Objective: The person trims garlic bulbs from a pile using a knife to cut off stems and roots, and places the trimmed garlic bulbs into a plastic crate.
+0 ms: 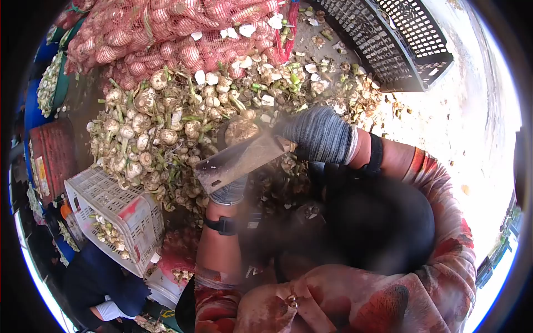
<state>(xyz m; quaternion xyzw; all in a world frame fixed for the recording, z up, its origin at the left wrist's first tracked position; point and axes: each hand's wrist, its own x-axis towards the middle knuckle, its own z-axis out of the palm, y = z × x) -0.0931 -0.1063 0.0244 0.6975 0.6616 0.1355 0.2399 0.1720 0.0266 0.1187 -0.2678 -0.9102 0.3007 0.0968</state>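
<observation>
Pale, scrap-littered floor (438, 122); red mesh sacks (166, 33) at top, cut off by the frame; black perforated plastic crate (383, 55) at upper right. Heap of dirty-white, green-stemmed garlic (136, 133) below the sacks. Right hand (319, 133), in grey knitted glove: closed around the handle of a broad, rectangular, dull metal cleaver (239, 164). Round, brownish-white garlic bulb (241, 131): just beyond the blade, near the heap. Left hand (229, 192), likewise gloved: mostly behind the blade; cannot tell whether spread or pinching the bulb. Step in hand, by judgement: trimming bulbs singly. Next move: probably calling for a firm bulb hold, left hand clear of the edge. Hard to make out: any blade-bulb contact; area behind a dark, rounded, blurred shape (383, 222).
</observation>
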